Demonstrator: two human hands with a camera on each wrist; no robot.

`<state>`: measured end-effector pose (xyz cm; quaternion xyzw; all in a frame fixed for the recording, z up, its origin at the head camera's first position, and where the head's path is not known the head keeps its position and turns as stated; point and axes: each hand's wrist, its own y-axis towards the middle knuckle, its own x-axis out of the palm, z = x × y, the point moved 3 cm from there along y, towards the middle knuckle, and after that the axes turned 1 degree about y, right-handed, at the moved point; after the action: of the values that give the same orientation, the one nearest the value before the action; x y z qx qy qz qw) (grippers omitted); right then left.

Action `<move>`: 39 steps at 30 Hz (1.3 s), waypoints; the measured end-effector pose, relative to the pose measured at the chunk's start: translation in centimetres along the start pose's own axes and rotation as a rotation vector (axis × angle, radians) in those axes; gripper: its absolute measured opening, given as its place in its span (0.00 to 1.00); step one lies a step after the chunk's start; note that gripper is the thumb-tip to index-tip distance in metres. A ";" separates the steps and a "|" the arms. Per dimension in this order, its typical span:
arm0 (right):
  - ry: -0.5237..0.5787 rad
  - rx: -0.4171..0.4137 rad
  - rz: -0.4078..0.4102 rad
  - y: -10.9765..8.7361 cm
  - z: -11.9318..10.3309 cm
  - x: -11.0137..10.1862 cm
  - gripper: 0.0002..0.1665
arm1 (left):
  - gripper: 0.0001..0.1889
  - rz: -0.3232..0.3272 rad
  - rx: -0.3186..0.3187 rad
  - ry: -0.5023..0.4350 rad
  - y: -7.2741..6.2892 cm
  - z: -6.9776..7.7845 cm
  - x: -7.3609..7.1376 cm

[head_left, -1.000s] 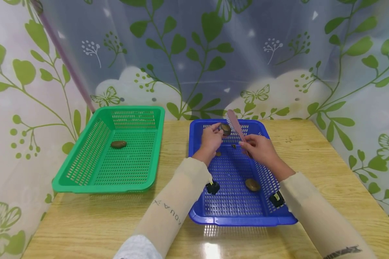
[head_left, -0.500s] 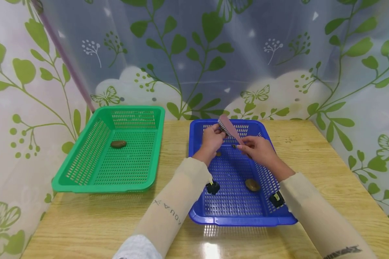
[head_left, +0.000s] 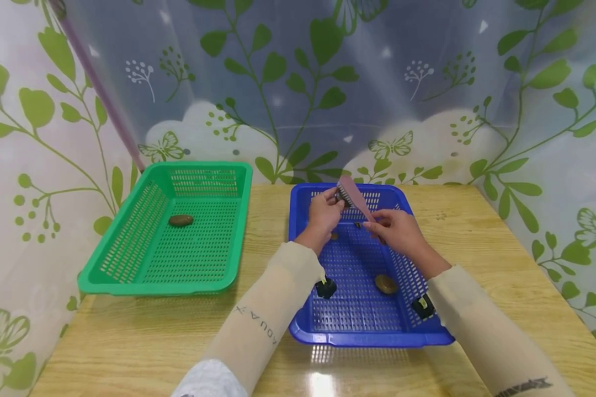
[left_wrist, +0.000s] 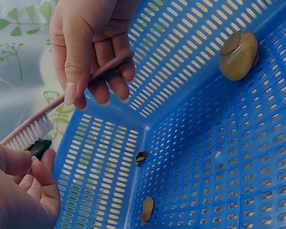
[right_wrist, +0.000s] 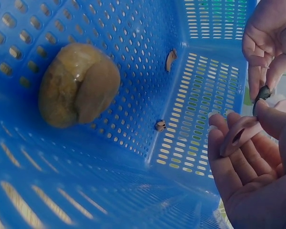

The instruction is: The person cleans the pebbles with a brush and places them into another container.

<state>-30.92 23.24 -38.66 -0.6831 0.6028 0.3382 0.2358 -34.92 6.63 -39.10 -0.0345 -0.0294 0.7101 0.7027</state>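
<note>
Over the far end of a blue plastic basket, my left hand pinches a dark stone between thumb and fingers. My right hand grips the handle of a pink brush. Its white bristles lie against the stone, and the brush covers part of it in the head view. A larger brown stone rests on the basket floor, nearer the front. Two small dry brown scraps, one dark and one tan, lie toward the far end.
To the left stands a green plastic basket with one brown oblong stone in it. Both baskets sit on a wooden table. A leaf-patterned curtain hangs behind and at the sides.
The brush has come left and down from beside the stone, so its bristles now meet it. Since half a second ago it has shifted only slightly. My left hand stays nearly in place.
</note>
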 end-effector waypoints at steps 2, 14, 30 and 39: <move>0.003 0.003 0.003 0.0 0.0 0.0 0.20 | 0.20 0.005 0.000 0.007 0.0 -0.1 -0.1; -0.002 0.054 -0.011 -0.4 0.2 0.4 0.21 | 0.19 0.022 -0.011 -0.017 0.2 -0.9 -0.1; 0.034 0.016 0.117 -0.2 0.2 -0.1 0.24 | 0.20 0.019 -0.008 -0.038 0.1 -0.4 0.0; 0.060 -0.045 0.072 -0.1 -0.3 0.0 0.23 | 0.19 0.018 0.027 -0.012 0.2 0.0 0.1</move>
<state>-30.76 23.06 -38.47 -0.6760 0.6260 0.3393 0.1899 -35.15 6.73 -39.11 -0.0210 -0.0236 0.7168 0.6965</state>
